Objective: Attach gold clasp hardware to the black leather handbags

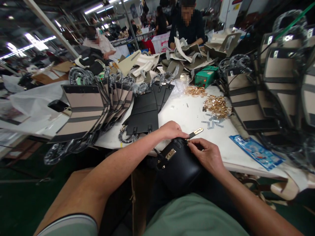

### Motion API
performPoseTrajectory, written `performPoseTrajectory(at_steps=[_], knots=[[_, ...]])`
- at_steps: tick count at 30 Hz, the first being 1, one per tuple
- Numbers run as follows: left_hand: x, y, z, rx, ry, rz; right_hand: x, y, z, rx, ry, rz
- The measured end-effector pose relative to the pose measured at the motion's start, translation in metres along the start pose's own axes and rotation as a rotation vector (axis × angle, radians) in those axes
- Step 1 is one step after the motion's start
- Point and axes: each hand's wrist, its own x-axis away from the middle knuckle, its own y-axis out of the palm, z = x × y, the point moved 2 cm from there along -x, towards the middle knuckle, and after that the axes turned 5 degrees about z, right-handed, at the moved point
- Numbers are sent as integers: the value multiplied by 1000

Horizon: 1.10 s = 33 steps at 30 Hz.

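A black handbag point(183, 168) rests tilted on my lap at the table's front edge. Its front carries a gold turn-lock plate point(170, 154). My left hand point(172, 130) is closed at the top of the bag, thumb pressed on a short black strap point(193, 135) that ends in a gold slotted plate point(198, 131). Opposite it, my right hand point(208, 153) pinches a small gold fitting point(187, 141) at the bag's upper edge, just below the strap. The fingertips partly cover this fitting, so its exact shape is hidden.
Flat black bag panels point(144, 109) lie left of the hands. Beyond are piles of gold hardware point(216, 105), grey metal plates point(213, 122) and a green box point(206, 76). Unfolded bags point(85, 101) flank both sides. A blue packet point(256, 152) lies right. A co-worker point(188, 29) sits opposite.
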Motion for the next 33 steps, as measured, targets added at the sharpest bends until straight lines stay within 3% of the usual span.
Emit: performPoseTrajectory(at_steps=[7,12,16,22,33], knots=[[5,-1,9,-93,15,17,-4,2,-7,133,-136,-43],[4,2,14,-127,21,23,-7,4,-17,316,-284,-146],[6,-1,14,-46,33,-2,-7,2,-18,300,-256,-143],[19,-12,6,301,-9,-260,-2,-1,-9,203,-201,-108],[17,-4,5,321,-60,-254,3,-2,-6,143,-222,-77]])
